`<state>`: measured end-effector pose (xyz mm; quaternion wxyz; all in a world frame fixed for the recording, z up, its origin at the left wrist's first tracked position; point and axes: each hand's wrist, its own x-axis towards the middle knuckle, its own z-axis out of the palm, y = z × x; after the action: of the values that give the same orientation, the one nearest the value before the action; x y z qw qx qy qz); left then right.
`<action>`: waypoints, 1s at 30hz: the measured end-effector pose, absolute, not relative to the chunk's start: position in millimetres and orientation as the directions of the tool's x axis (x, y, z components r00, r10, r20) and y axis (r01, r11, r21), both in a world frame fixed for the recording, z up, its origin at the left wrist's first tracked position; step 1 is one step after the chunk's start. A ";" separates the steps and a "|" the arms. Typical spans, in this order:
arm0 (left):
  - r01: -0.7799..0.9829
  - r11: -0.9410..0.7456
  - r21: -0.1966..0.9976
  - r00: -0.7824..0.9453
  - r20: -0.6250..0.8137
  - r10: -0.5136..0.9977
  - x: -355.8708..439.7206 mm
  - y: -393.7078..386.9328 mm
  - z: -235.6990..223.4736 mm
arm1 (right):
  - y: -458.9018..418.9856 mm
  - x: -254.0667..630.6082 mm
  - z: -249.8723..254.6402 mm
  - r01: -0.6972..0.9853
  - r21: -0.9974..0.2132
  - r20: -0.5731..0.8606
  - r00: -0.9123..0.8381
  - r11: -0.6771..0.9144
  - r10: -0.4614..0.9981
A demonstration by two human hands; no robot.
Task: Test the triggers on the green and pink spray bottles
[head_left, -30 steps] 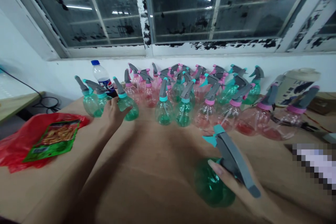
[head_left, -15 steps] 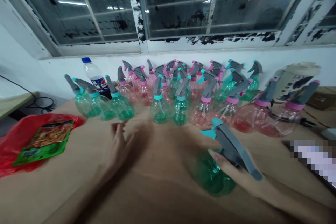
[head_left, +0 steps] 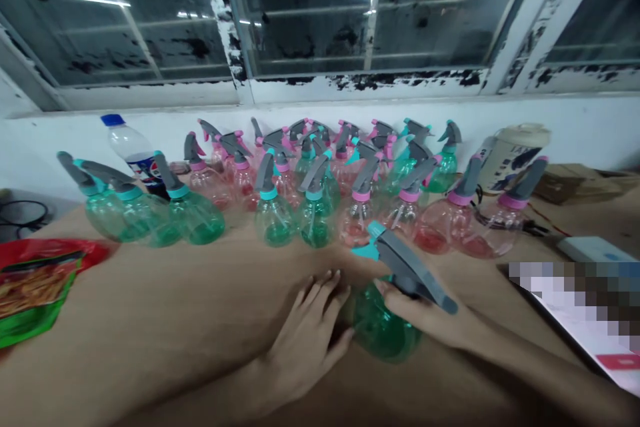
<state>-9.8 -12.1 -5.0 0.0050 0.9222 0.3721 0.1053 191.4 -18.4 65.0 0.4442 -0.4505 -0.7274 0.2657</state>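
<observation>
My right hand (head_left: 425, 313) is wrapped round a green spray bottle (head_left: 385, 327) with a grey and teal trigger head. The bottle leans on the wooden table, its nozzle pointing away to the left. Just left of it, my left hand (head_left: 315, 327) lies with fingers stretched out, holding nothing, its thumb close to the bottle's side. Beyond my hands stand a green spray bottle (head_left: 275, 221) and a pink spray bottle (head_left: 357, 219), among several others in rows. The fingers of my right hand behind the bottle are hidden.
A cola bottle (head_left: 135, 153) with a blue cap stands at the back left. On the left lies a red and green snack packet (head_left: 40, 287). A tablet-like screen (head_left: 575, 320), partly blurred out, a pale canister (head_left: 517, 157) and cardboard (head_left: 565, 181) are on the right.
My left hand has come from the left to beside the green spray bottle in my right hand. The view has turned to the right; my right hand keeps its grip.
</observation>
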 end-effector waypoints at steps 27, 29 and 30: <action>0.648 -0.759 0.069 0.744 0.156 0.649 -8.3 -10.0 0.1 | -17.4 190.3 59.6 0.416 -0.701 0.565 -0.171 0.579 0.807; 0.652 -0.755 0.067 0.742 0.149 0.654 -7.9 -10.3 0.6 | -17.7 190.3 60.0 0.422 -0.693 0.577 -0.161 0.585 0.800; 0.654 -0.754 0.064 0.741 0.148 0.655 -7.9 -10.3 0.5 | -17.7 190.0 60.8 0.428 -0.690 0.579 -0.158 0.584 0.800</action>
<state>-7.9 -10.3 0.5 0.0040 0.9330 0.3507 0.0808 190.0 -17.7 60.8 0.4980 -0.4160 -0.7375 0.1869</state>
